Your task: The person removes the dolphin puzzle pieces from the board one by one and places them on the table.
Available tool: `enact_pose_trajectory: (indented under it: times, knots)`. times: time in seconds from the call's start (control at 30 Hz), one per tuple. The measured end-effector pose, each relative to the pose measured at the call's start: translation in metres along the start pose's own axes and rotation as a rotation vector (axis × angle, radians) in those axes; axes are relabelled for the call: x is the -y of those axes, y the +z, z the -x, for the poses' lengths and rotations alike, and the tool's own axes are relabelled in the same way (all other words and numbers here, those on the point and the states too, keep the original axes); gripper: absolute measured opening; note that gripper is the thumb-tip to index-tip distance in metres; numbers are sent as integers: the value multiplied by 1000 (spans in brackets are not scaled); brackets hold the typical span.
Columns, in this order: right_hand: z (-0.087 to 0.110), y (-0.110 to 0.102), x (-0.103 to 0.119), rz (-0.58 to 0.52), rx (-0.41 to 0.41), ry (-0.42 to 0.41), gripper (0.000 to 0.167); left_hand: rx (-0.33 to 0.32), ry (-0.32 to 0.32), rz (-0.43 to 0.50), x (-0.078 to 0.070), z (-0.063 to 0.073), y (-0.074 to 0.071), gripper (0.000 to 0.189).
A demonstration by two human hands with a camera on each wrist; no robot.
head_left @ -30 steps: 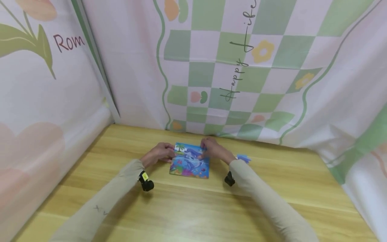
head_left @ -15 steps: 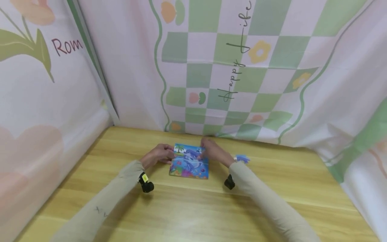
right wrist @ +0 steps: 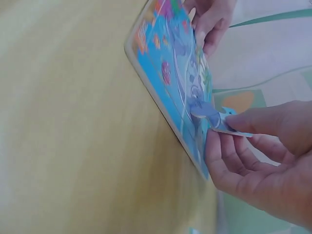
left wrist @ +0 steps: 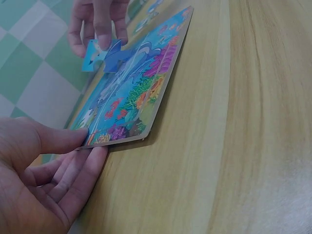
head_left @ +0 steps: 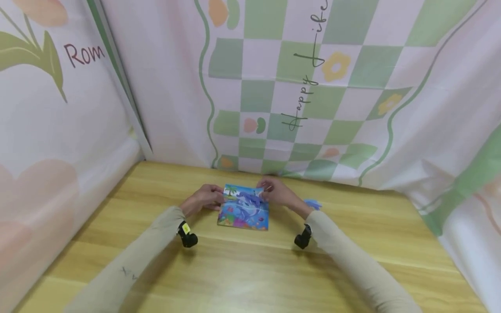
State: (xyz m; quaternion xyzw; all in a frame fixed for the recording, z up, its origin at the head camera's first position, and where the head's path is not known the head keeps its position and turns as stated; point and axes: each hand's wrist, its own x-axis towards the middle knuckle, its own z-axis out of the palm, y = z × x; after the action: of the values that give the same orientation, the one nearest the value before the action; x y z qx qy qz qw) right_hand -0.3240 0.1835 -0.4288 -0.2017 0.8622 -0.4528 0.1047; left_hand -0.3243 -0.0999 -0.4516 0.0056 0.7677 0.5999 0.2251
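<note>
A jigsaw puzzle in a thin tray (head_left: 243, 216), printed with dolphins, coral and a palm tree, lies on the table. My left hand (head_left: 205, 197) grips its left edge, and in the left wrist view the thumb rests on top with fingers at the side and below. My right hand (head_left: 278, 194) is over the far right corner, pinching a blue puzzle piece (right wrist: 214, 117) between thumb and fingers. In the left wrist view this piece (left wrist: 113, 55) is tilted up above the picture, its lower part overlapping the dolphin there.
Blue loose puzzle pieces (head_left: 313, 204) lie on the wooden table (head_left: 242, 274) to the right of the right hand. Behind the table hangs a checked green and white curtain (head_left: 289, 100), and another printed curtain (head_left: 58, 130) closes the left side.
My right hand has turned and drawn slightly back from the tray's surface, and the puzzle piece it pinches now shows tilted up. My left hand keeps its grip on the left edge.
</note>
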Motion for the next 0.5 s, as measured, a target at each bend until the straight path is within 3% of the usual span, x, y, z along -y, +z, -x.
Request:
enact_pose_trajectory:
  times: [0.23, 0.5]
  knots:
    - [7, -6, -4, -228, -14, 102, 34, -6, -30, 16, -2, -1, 1, 42]
    - [18, -22, -9, -310, 3, 171, 44, -7, -30, -16, -1, -1, 0, 43]
